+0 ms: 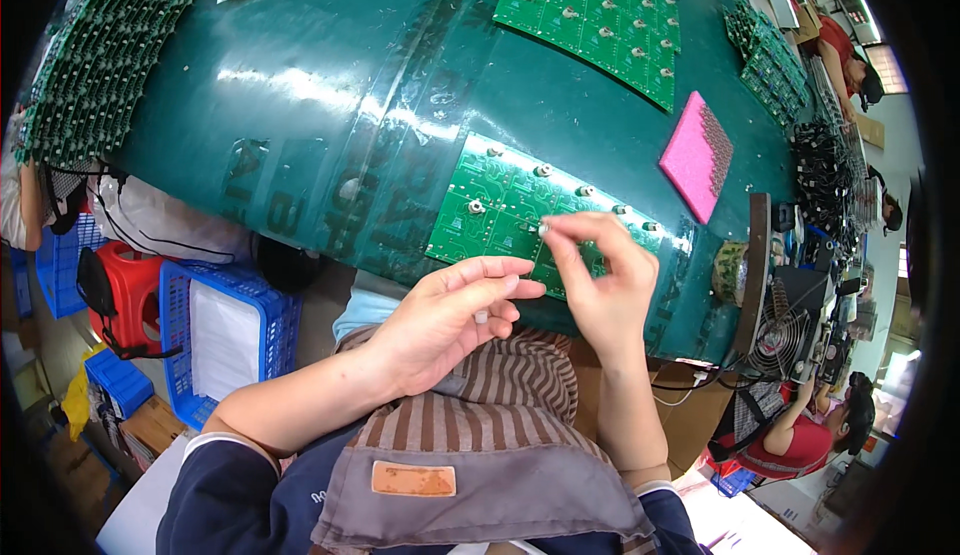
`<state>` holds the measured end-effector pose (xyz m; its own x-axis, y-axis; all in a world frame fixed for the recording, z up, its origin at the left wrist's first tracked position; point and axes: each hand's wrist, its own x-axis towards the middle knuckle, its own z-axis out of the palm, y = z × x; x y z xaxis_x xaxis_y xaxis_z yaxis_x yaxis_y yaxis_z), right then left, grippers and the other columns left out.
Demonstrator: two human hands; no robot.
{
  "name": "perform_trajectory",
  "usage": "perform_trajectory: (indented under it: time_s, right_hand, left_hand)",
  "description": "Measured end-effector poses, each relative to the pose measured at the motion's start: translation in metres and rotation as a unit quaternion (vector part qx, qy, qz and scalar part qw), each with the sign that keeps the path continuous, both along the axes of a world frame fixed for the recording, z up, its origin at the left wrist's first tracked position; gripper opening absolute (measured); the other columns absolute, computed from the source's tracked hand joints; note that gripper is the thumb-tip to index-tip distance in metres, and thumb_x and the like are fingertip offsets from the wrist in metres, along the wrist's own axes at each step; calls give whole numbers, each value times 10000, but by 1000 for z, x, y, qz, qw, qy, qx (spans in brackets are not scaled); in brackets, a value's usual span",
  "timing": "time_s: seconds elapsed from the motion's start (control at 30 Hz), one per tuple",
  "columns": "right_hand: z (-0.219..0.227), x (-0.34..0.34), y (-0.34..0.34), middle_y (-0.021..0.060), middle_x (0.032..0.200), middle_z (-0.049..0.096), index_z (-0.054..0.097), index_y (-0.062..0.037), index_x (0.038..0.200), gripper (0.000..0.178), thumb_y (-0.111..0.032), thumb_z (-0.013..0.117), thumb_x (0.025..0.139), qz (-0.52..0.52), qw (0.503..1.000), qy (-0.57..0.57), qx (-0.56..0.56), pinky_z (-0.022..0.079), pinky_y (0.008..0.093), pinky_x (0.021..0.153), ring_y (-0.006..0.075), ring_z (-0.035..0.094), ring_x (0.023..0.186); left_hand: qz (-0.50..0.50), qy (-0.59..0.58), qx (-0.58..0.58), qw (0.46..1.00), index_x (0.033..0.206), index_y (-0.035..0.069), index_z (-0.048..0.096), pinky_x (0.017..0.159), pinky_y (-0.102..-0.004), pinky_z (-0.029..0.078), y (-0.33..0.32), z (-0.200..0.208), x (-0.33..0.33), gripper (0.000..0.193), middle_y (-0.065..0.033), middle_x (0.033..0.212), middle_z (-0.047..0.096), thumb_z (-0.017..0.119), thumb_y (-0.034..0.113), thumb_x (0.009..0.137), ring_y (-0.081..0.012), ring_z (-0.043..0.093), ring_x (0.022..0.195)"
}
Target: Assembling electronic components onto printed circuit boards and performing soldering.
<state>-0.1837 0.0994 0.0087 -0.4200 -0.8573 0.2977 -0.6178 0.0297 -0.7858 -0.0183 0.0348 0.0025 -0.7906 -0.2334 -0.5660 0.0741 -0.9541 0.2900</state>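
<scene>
Small Part Pinched Above a Half-Filled Green Board

We see our right hand (612, 290) with thumb and index tips closed on a small pale part (543, 226), a fine pinch that likely suits so slight a piece. The nearer green board (458, 235) lies flat directly beneath those fingertips and just beyond the left ones, presumably so that both hands reach it easily. Our left hand (425, 330) curls loosely, palm turned inward, around a small white piece (482, 316), perhaps to keep it close; we cannot tell how firmly the fingers grip it, or whether they touch the board's edge.

Metal-topped parts stand in a row just past the right fingertips. Farther ahead lies a larger green board (620, 47) with similar parts; ahead and to the right of the same fingers, a pink block (684, 160) holds dark pins, apparently to keep them in order.
</scene>
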Motion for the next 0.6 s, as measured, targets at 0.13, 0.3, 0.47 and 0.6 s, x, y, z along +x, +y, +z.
perform_trajectory:
  time_s: [0.13, 0.3, 0.47, 0.6]
  right_hand:
    - [-5, -1, -12, 88, 771, 653, 666, -22, 820, 70, -2, 696, 760, 6, 999, 18, 40, 492, 291, 619, 199, 614, 703]
    - [-4, 1, -15, 87, 760, 652, 659, -16, 799, 59, -1, 697, 756, 5, 998, 30, 53, 482, 294, 636, 208, 611, 707]
    - [-7, 1, -15, 95, 755, 648, 661, -15, 798, 64, -1, 701, 750, 2, 998, 30, 54, 477, 304, 645, 212, 605, 709]
    - [-10, 3, -14, 95, 750, 642, 656, -13, 796, 63, 2, 698, 751, -10, 999, 31, 37, 473, 303, 642, 212, 599, 707]
  left_hand:
    - [5, 8, 0, 1000, 1129, 11, 530, 837, -279, 488, 3, 5, 5, 208, -141, 1161, 582, 518, 81, 934, -147, 584, 948]
    - [38, 23, 11, 999, 1095, 13, 529, 877, -301, 484, 5, 3, 11, 178, -136, 1116, 586, 512, 42, 920, -181, 587, 974]
    - [36, 37, -3, 999, 1090, 0, 522, 921, -322, 482, 7, -1, 12, 171, -141, 1086, 585, 489, 29, 925, -205, 589, 1003]
    - [33, 15, -7, 999, 1104, -14, 508, 931, -329, 487, 5, 8, 10, 176, -176, 1126, 579, 457, 53, 949, -232, 593, 1033]
